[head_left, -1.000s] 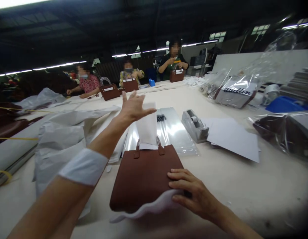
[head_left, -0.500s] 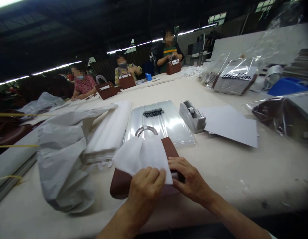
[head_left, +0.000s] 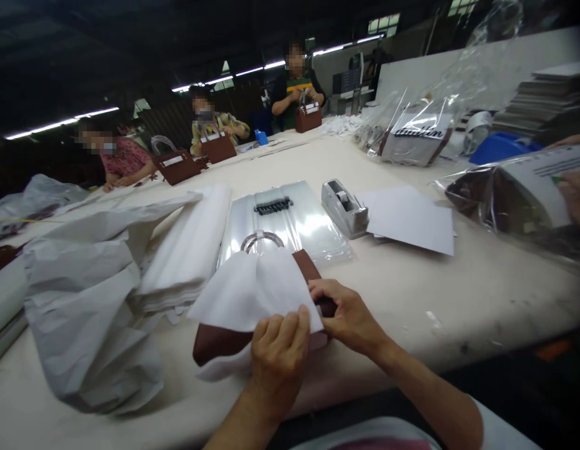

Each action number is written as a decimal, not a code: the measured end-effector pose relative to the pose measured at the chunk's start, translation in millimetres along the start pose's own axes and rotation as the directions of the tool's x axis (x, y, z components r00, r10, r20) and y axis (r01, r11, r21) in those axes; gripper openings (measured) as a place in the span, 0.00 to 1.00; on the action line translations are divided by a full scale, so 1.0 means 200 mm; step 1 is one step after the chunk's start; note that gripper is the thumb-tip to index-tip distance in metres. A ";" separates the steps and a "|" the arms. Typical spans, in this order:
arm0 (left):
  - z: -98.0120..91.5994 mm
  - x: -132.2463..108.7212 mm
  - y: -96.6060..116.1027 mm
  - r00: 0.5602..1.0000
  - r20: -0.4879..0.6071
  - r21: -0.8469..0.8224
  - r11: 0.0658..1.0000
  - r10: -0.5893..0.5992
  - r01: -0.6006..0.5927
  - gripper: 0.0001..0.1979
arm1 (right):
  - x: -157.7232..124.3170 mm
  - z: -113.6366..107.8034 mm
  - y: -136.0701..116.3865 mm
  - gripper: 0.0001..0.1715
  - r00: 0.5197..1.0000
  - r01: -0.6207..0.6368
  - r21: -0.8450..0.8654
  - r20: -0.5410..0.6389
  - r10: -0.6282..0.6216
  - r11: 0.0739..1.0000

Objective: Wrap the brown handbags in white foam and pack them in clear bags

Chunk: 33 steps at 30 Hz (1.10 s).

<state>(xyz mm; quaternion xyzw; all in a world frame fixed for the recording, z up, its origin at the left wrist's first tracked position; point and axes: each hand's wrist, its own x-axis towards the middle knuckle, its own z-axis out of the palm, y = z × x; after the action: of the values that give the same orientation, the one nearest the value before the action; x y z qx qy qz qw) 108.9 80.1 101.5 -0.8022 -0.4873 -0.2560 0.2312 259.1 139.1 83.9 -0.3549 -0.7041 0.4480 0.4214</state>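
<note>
A brown handbag (head_left: 219, 342) lies on the table before me, its ring handles (head_left: 262, 237) pointing away. White foam sheet (head_left: 252, 289) covers much of its upper face, and more white sheet shows under its near edge. My left hand (head_left: 279, 350) has its fingers closed on the near right part of the foam sheet. At the bag's right end is my right hand (head_left: 349, 315), fingers bent round the end and touching the sheet's corner; its fingertips are partly hidden.
Beyond the bag lie clear plastic bags (head_left: 275, 215), a tape dispenser (head_left: 344, 209) and white cards (head_left: 412, 219). Left are stacked foam sheets (head_left: 189, 247) and a crumpled grey bag (head_left: 93, 312). A person's hand (head_left: 575, 194) touches a wrapped bag (head_left: 505, 194) at right. Three people sit or stand across the table.
The view has shifted right, so most things appear further left. White sheet now shows below the handbag's near edge. Another person's hand has appeared at the right. My hands stay at the bag.
</note>
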 end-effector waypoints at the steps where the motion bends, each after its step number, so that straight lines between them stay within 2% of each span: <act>1: 0.02 -0.03 0.00 1.000 -0.011 -0.018 1.000 -0.008 0.008 0.11 | 0.00 -0.02 0.01 0.10 0.998 0.028 0.014 0.053 -0.029 1.000; 3: 0.04 -0.08 -0.02 1.000 -0.012 -0.054 0.999 -0.002 0.001 0.12 | 0.01 -0.05 0.02 0.13 0.983 0.070 0.040 0.166 -0.076 0.997; 5: 0.05 -0.10 -0.03 1.000 -0.003 -0.061 0.998 -0.006 0.006 0.12 | 0.00 -0.07 0.02 0.15 0.972 0.057 0.065 0.225 -0.070 0.996; 10: 0.07 -0.10 -0.04 0.999 -0.031 -0.070 0.997 -0.015 0.013 0.11 | 0.00 -0.03 0.03 0.13 0.975 -0.187 0.298 0.176 0.139 0.936; 12: 0.05 -0.06 -0.04 0.999 -0.045 -0.114 0.993 -0.004 -0.001 0.11 | 0.00 -0.02 0.03 0.14 0.968 -0.241 0.316 0.144 0.204 0.918; 14: 0.01 0.00 -0.06 0.997 -0.078 -0.155 0.988 -0.020 0.007 0.10 | 0.01 -0.02 0.04 0.14 0.970 -0.235 0.253 0.115 0.212 0.939; 16: -0.03 0.06 -0.07 0.991 -0.101 -0.181 0.981 -0.091 0.072 0.10 | 0.02 -0.03 0.04 0.12 0.976 -0.209 0.190 0.104 0.192 0.959; 18: -0.06 0.11 -0.06 0.983 -0.087 -0.202 0.970 -0.159 0.139 0.10 | 0.02 -0.04 0.05 0.10 0.979 -0.196 0.179 0.099 0.181 0.964; 20: -0.05 0.13 -0.03 0.985 -0.059 -0.218 0.965 -0.161 0.144 0.09 | 0.02 -0.04 0.06 0.08 0.980 -0.196 0.212 0.077 0.184 0.957; 26: 0.07 -0.01 0.04 0.996 -0.080 -0.180 0.983 -0.043 0.028 0.10 | 0.03 -0.05 0.09 0.07 0.991 -0.137 0.218 0.029 0.134 0.966; 33: 0.09 -0.10 -0.02 0.998 -0.017 -0.228 0.972 0.061 -0.063 0.14 | 0.07 -0.12 0.12 0.13 0.985 -0.125 0.188 0.139 0.100 0.974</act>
<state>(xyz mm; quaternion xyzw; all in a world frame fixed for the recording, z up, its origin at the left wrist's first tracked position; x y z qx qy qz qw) 101.5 79.6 76.0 -0.8370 -0.4283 -0.3069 0.1476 278.6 167.1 71.7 -0.3214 -0.6611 0.5602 0.3819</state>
